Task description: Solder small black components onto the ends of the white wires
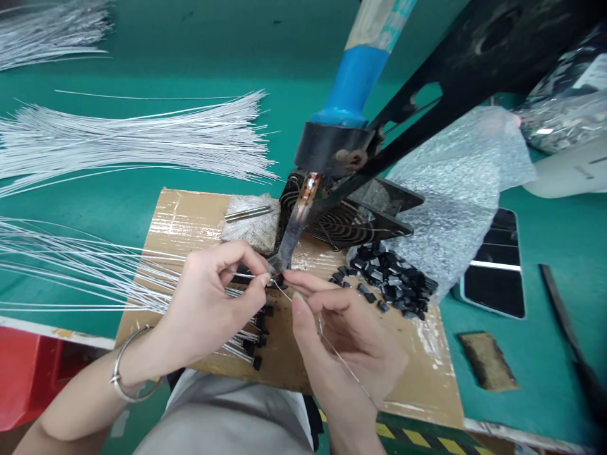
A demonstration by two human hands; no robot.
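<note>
Lettering (582,170) on white container (559,169) blurs; left fingers (256,294) pinch white wire (243,275), right fingers (301,313) thin metal strand (283,291).

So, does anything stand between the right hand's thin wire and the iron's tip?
Nothing visible does: the thin wire runs from the right hand to just below the iron's tip. The left hand sits alongside; any contact is unclear.
</note>
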